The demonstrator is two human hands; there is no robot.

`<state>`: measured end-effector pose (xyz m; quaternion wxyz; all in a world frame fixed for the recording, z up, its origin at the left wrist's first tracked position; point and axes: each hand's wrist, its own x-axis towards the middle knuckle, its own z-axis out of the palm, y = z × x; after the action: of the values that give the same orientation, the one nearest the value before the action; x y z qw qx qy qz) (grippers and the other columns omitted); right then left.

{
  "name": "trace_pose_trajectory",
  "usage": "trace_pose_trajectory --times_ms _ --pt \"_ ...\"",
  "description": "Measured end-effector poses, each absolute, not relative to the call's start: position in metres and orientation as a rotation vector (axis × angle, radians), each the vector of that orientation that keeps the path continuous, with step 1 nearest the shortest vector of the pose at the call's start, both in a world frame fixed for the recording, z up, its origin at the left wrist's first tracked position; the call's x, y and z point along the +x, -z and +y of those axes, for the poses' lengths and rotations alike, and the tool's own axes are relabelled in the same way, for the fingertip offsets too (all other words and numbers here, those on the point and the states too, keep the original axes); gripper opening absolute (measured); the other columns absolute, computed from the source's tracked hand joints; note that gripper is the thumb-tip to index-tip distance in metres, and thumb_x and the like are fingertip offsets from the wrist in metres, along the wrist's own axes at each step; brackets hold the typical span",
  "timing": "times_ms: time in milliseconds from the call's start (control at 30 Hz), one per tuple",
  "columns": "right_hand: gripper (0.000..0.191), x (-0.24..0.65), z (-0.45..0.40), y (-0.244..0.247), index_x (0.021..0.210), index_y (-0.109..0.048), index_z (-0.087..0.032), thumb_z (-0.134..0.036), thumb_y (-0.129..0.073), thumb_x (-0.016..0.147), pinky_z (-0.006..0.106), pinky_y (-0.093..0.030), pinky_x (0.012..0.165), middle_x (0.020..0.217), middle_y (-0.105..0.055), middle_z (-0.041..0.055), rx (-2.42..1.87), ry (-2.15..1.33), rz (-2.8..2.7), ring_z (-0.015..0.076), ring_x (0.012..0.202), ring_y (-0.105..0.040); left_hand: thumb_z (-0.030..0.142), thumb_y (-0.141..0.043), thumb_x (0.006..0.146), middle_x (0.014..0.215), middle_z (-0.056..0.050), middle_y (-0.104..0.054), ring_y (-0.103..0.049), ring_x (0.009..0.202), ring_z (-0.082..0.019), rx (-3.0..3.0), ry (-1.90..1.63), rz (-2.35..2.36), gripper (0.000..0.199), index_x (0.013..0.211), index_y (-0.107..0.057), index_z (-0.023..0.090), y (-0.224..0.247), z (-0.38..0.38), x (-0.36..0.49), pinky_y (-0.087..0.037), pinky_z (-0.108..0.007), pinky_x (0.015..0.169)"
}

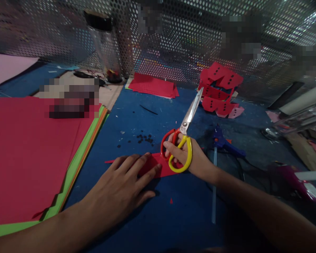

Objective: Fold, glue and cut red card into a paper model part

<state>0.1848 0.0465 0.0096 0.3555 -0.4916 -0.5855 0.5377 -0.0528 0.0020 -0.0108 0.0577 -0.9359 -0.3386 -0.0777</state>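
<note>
My left hand [129, 177] lies flat, fingers spread, on a piece of red paper [164, 168] on the blue tabletop. In my right hand [196, 160] is a pair of scissors [184, 124] with one red and one yellow handle loop. Its blades point up and away, close together, toward the folded red paper shapes with black dots [221, 89]. The right hand sits over the right end of the red paper and hides part of it. Small black paper bits [144, 137] lie beyond my left hand, and a tiny red scrap [171, 200] is nearer me.
A stack of coloured sheets [28, 158], red on top, covers the left. Red paper strips [152, 85] lie at the back by a perforated metal panel [163, 49]. A clear jar [105, 49] stands back left. To the right are a blue glue gun [228, 144] and its glue stick [214, 196].
</note>
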Motion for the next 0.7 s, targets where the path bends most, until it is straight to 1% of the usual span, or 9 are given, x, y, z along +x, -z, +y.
trace_pose_trajectory --times_ms 333,500,700 --pt "0.032 0.189 0.048 -0.009 0.082 -0.061 -0.019 -0.048 -0.065 0.097 0.022 -0.046 0.053 0.073 -0.069 -0.0001 -1.301 -1.318 -1.568 0.0086 0.054 -0.057 0.056 -0.056 0.1 0.139 -0.016 -0.062 -0.058 0.115 -0.036 -2.85 0.243 -1.049 0.049 0.141 -0.063 0.03 0.01 0.002 -0.053 -0.047 -0.049 0.091" --pt "0.029 0.195 0.049 -0.009 0.083 -0.063 -0.019 -0.045 -0.068 0.095 0.023 -0.045 0.053 0.074 -0.069 0.0 -1.336 -1.268 -1.599 0.0088 0.054 -0.056 0.057 -0.056 0.099 0.14 -0.015 -0.062 -0.057 0.113 -0.035 -2.845 0.261 -1.062 0.051 0.143 -0.062 0.031 0.011 0.001 -0.052 -0.046 -0.048 0.091" --pt "0.029 0.201 0.049 -0.012 0.083 -0.06 -0.02 -0.044 -0.066 0.096 0.023 -0.047 0.054 0.074 -0.069 -0.0005 -1.327 -1.273 -1.588 0.0083 0.054 -0.057 0.056 -0.058 0.099 0.143 -0.015 -0.06 -0.057 0.117 -0.036 -2.845 0.235 -1.06 0.052 0.145 -0.059 0.032 0.012 0.001 -0.053 -0.046 -0.049 0.092"
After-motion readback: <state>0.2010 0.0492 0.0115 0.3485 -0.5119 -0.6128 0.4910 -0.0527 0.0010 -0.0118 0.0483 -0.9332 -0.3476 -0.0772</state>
